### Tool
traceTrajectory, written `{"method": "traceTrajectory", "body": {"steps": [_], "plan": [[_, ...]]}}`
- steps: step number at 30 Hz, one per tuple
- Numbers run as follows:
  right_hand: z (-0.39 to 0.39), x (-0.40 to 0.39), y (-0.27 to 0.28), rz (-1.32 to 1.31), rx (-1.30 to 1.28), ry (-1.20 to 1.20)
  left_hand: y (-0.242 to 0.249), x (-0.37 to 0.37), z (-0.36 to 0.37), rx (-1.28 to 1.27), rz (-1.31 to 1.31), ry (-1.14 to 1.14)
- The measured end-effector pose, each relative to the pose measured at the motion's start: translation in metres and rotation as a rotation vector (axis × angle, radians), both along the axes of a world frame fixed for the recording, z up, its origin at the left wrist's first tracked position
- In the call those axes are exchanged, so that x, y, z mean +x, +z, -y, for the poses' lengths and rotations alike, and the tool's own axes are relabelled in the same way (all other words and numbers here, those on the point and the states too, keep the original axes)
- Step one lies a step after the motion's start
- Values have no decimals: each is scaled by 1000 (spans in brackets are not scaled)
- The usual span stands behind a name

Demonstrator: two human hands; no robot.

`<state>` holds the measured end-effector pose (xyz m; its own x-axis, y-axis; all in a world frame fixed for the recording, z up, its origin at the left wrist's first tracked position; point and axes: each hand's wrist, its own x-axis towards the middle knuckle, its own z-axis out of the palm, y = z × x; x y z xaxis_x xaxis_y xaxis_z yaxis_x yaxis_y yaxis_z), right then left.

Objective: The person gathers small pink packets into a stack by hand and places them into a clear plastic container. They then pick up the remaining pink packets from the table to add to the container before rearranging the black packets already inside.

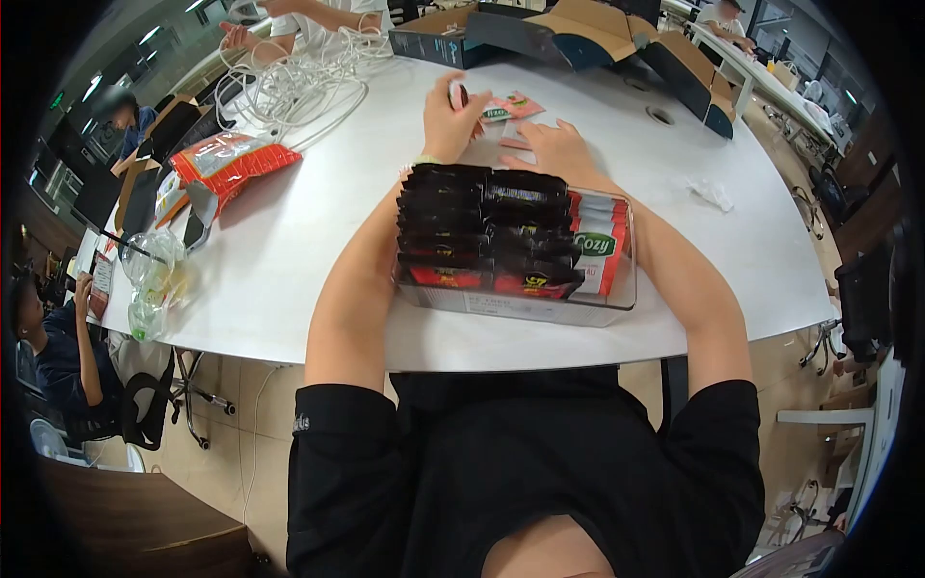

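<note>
My left hand (451,123) is raised at the far side of the table, its fingers curled around a small dark and pinkish thing that I cannot make out. Fingers apart, my right hand (561,152) lies low over the tabletop, touching or beside a flat pinkish packet (516,141). Just beyond both hands rests a red, white and green sachet (511,108). Between my forearms stands a clear plastic box (520,306). Rows of black sachets (487,226) fill most of it, and red-and-white Cozy sachets (597,246) stand upright at its right end.
Tangled white cable (289,87) lies at the back left, near another person's hands. Open black cardboard boxes (568,34) line the far edge. A red bag (236,164) and clear plastic bags (154,279) sit left; a crumpled wrapper (711,193) lies right.
</note>
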<state>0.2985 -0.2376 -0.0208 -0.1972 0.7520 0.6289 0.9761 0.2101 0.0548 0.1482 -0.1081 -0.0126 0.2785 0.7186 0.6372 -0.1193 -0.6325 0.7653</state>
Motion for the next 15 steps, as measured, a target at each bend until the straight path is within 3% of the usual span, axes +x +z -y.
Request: {"method": "traceTrajectory", "body": {"steps": [1, 4, 8, 9, 11, 15], "plan": [[-1, 1, 4, 30, -12, -45, -4, 3, -6, 160, -113, 109], [4, -2, 2, 56, -61, -141, -6, 0, -1, 49, -169, 28], [2, 2, 1, -12, -38, -189, -22, 6, -16, 287, -292, 42], [-1, 4, 0, 1, -24, -170, -15, 4, -6, 180, -288, -39], [-3, 7, -5, 22, -19, -130, -18, 7, -7, 279, -210, 0], [-4, 4, 2, 135, -46, -114, -13, 4, -7, 65, -175, -110]]}}
